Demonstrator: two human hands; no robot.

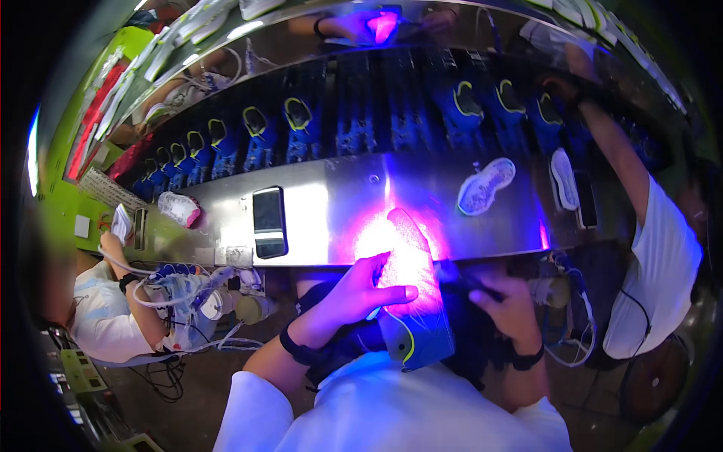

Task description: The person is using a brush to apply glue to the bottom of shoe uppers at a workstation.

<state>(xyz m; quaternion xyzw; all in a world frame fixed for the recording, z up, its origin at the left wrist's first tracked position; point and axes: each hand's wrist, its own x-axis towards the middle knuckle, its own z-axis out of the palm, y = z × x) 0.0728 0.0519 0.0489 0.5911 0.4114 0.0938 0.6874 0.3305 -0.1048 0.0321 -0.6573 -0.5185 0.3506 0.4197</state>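
1. A long steel bench (331,203) runs beside a conveyor of blue shoes (361,120).
2. On the bench lie two loose soles (486,186), two dark phones (269,222) and one pink-white shoe (179,208).
3. The left hand (361,290) grips the lit shoe (414,301) at the bench's near edge, fingers curled over it.
4. The right hand (501,297) is closed round a dark lamp (456,275).

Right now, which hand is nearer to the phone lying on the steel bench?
Left. The left hand grips the lit shoe just right of and below the phone; the right hand sits farther right, beyond the shoe.
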